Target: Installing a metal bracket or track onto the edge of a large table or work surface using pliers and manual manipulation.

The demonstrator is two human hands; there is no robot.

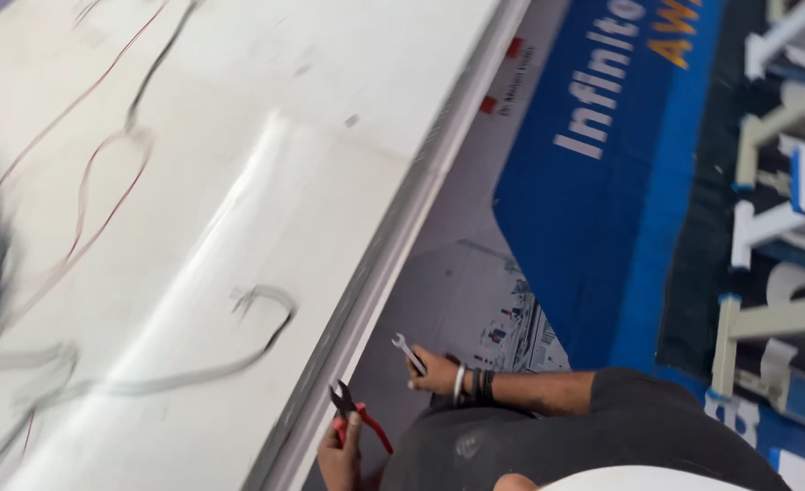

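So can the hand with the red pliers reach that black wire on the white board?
Probably yes. The left hand grips the pliers right by the edge of the board, and nothing lies between it and the black wire.

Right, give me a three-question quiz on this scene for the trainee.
1. True or false: the right hand holds a wrench.
2. What colour are the handles of the pliers in the left hand? A blue, B red, C yellow.
3. Which wrist wears the bracelets?
Key: 1 true; 2 B; 3 the right.
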